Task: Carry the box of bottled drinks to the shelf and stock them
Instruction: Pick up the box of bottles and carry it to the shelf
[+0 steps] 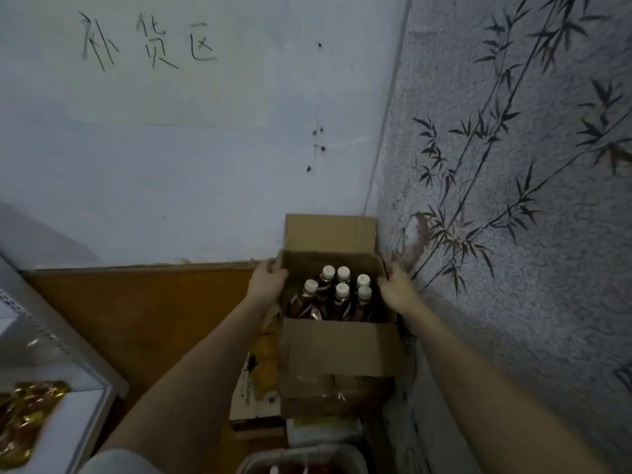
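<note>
Two bare forearms reach forward and down from the bottom of the view toward an open brown cardboard box in the corner of a room. At far left, the edge of a white shelf unit holds crinkled gold foil packets. Behind it a brown wooden panel runs along the foot of a pale blue wall, where a paper sign with handwritten black characters hangs high up. The left hand is curled over the box's left wall, fingers hooked at the top edge. Inside stand six dark bottled drinks with white caps, upright and close together. The box rests on a stack of other cartons, its far flap raised against the wall and its near flap folded down outside. The right hand clasps the box's right wall in mirror fashion. At right hangs grey wallpaper printed with dark bamboo.

Both arms are nearly straight, wrists bent slightly inward. This looks like the very start: the box is gripped but seemingly not yet lifted. Next comes a level lift, keeping the bottles upright, then a turn toward the shelf.
</note>
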`<action>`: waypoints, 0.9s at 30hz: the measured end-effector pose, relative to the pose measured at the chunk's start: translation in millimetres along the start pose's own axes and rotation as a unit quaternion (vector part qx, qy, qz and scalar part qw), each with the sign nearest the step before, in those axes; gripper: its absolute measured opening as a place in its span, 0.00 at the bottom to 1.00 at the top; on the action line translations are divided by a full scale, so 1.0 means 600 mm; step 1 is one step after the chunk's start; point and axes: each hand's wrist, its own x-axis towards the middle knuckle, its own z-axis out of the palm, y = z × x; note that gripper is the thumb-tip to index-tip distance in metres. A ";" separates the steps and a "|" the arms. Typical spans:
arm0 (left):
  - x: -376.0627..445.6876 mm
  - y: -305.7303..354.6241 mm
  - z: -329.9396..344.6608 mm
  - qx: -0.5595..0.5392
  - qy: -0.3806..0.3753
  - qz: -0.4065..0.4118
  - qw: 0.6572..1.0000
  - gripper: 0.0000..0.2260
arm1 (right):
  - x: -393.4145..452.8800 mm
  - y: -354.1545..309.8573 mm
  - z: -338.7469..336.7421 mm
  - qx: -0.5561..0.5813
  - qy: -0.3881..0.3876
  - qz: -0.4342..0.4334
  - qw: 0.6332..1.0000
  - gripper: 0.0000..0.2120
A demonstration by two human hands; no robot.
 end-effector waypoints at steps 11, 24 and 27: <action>0.038 -0.084 0.040 -0.004 -0.018 -0.048 0.999 0.22 | 0.036 0.120 0.059 0.023 -0.022 0.147 0.989 0.31; -0.032 -0.099 0.023 -0.097 0.024 -0.097 0.990 0.16 | -0.003 0.119 0.061 0.224 0.030 0.132 0.965 0.17; -0.074 -0.114 -0.011 -0.118 0.031 -0.109 0.987 0.14 | -0.038 0.112 0.068 0.222 0.011 0.140 0.965 0.16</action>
